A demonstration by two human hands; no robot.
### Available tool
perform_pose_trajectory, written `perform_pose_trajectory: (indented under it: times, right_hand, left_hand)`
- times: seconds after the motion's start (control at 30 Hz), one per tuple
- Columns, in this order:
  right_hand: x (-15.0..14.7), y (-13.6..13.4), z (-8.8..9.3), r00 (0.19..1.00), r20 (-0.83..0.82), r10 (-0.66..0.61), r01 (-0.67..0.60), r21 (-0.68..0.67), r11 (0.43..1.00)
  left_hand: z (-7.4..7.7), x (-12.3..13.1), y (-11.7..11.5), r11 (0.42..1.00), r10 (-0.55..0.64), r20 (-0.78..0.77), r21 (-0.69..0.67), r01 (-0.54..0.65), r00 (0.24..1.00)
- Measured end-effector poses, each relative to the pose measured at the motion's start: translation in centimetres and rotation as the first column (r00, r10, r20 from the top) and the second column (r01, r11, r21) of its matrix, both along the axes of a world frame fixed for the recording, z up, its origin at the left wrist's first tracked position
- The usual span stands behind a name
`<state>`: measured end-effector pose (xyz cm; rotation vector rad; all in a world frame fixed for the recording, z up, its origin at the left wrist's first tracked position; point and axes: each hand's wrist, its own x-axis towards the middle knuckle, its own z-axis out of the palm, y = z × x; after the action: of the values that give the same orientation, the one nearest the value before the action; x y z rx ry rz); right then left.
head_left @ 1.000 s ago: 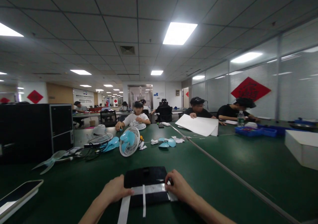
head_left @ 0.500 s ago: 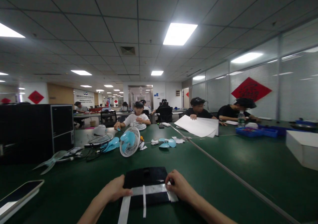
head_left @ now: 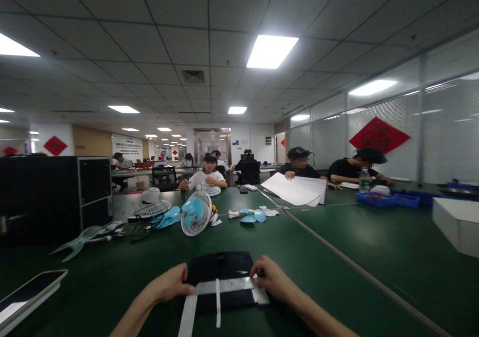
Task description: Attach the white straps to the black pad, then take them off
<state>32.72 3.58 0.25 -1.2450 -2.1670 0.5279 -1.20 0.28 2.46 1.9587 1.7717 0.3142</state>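
Observation:
A flat black panel [head_left: 220, 263] lies on the green table in front of me, its exact kind unclear. Across it runs a wide silvery-white tape strip [head_left: 228, 285]. A narrow white strip [head_left: 218, 307] crosses it and hangs towards me, and a broader pale strip [head_left: 187, 317] slants down from the left end. My left hand [head_left: 168, 284] is at the panel's left edge, thumb tip by the tape's end and fingers curled at the side. My right hand [head_left: 270, 276] is closed in a pinch at the tape's right end, above a pale flap [head_left: 261, 295]; its fingertips are partly hidden.
A phone [head_left: 32, 294] lies at left, before a black computer case [head_left: 41, 197]. Ahead are a fan head [head_left: 196, 213], blue fan blades [head_left: 251, 215] and cables. Co-workers sit beyond; one holds white sheets [head_left: 295, 188]. Blue trays [head_left: 376, 199] and a white box [head_left: 456, 225] stand right.
My left hand has shifted slightly left, its thumb drawing back from over the tape. My right hand stays almost still. Across the table, a co-worker's hand has lifted and the white sheets have shifted slightly.

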Motion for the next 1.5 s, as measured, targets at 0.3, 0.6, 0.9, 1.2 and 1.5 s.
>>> perform_pose_trajectory:
  times: [0.3, 0.6, 0.9, 1.2, 1.5]
  right_hand:
    - [-0.6, 1.7, 1.1, 0.992, -0.002, -0.124, 0.123, 0.144, 0.982]
    - [-8.4, 3.0, 2.7, 0.942, 0.316, 0.118, -0.186, 0.197, 0.963]
    - [-10.7, 4.9, 2.7, 0.912, 0.408, 0.052, -0.132, 0.172, 0.976]
    - [-9.4, 5.5, 2.5, 0.94, 0.332, 0.074, -0.145, 0.194, 0.97]
    - [-0.8, 6.2, 4.3, 0.978, 0.15, -0.144, 0.102, 0.257, 0.961]
  left_hand:
    - [-0.7, -2.1, 1.4, 0.995, 0.026, -0.033, 0.1, -0.023, 0.999]
    - [-1.7, -4.1, 2.4, 0.954, 0.234, -0.177, 0.229, -0.191, 0.956]
    - [-1.4, -3.7, 2.1, 0.956, 0.245, -0.18, 0.207, -0.207, 0.953]
    - [-1.4, -3.6, 2.0, 0.959, 0.241, -0.18, 0.199, -0.204, 0.954]
    - [-2.3, -4.3, 2.7, 0.962, 0.214, -0.175, 0.207, -0.177, 0.961]
